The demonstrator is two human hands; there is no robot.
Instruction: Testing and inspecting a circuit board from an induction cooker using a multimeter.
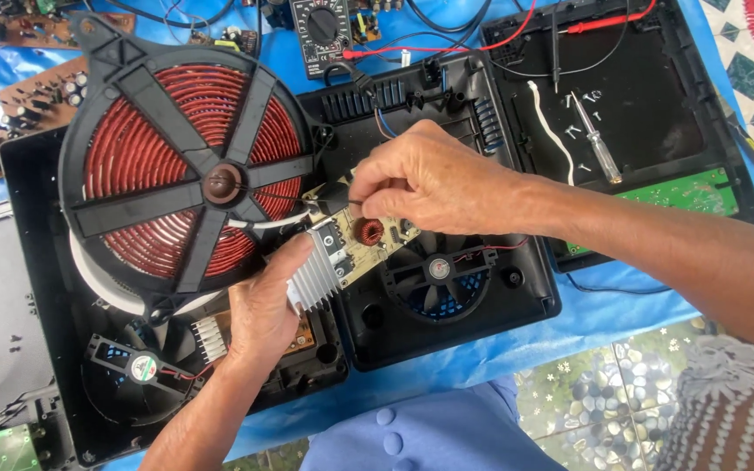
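Observation:
My left hand (263,310) grips a tan circuit board (368,240) by its ribbed aluminium heat sink (316,275), holding it tilted above an opened black cooker housing (447,296). My right hand (434,179) comes from the right, its fingertips pinched on a thin black wire (342,199) at the board's upper edge. A small copper coil (368,232) sits on the board. A large red induction coil (187,166) in a black spoked frame lies just left of the hands.
A cooling fan (440,269) sits in the housing under the board; another fan (141,366) lies lower left. A multimeter (323,33) with red and black leads is at the top. A screwdriver (597,139) and screws rest on a black panel at right. Loose boards lie top left.

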